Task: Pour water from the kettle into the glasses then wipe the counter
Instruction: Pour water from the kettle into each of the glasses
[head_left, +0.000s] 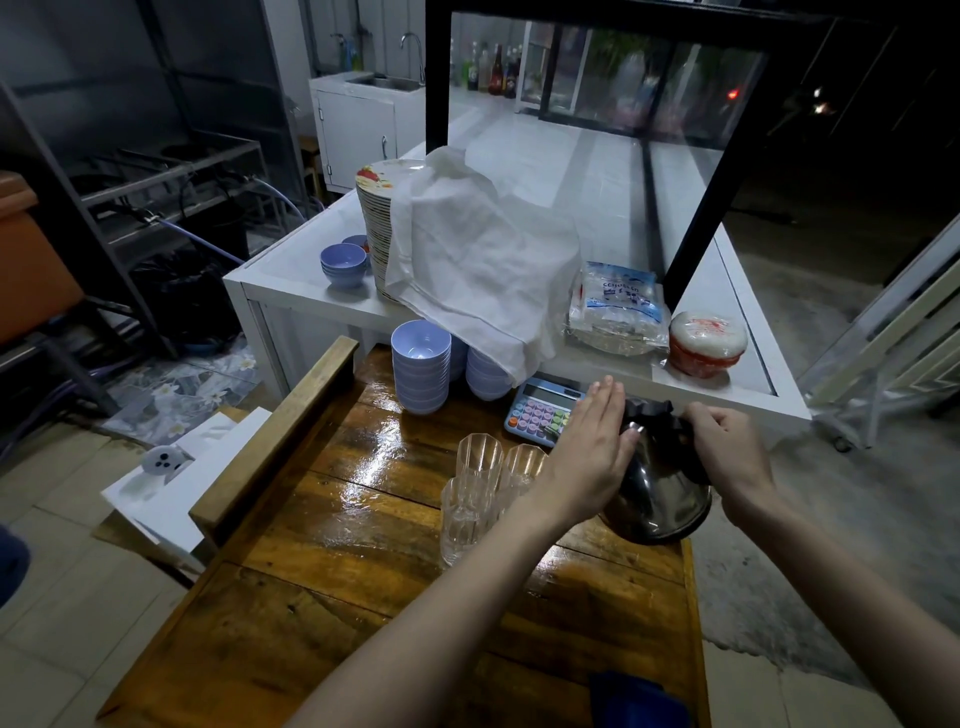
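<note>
- The dark metal kettle (665, 493) is the landmark; it stands at the right edge of the wooden counter (337, 530), with its lid end leaning away from the person; I cannot tell whether its base rests on the wood or hangs just above it
- The right hand (727, 447) is on the kettle's right side, fingers curled round the black handle near the top; the handle itself is mostly hidden under the hand
- The left hand (592, 457) is on the kettle's left side, fingers straight and together, laid flat against the body just below the lid; it presses rather than grips, and the thumb tip touches the metal
- The kettle thus sits between the two hands, both touching it
- The clear ribbed glasses (478, 462) stand in a tight cluster just left of the kettle, partly behind the left wrist; whether they hold water is not clear
- The counter left of the kettle shines wet
- A pastel-keyed calculator (540, 415) lies beyond the kettle, to its left
- Stacks of lilac bowls (420, 369) stand further left of the calculator, well apart from the kettle
- A blue cloth (636, 699) lies at the near edge, on the person's side of the kettle
</note>
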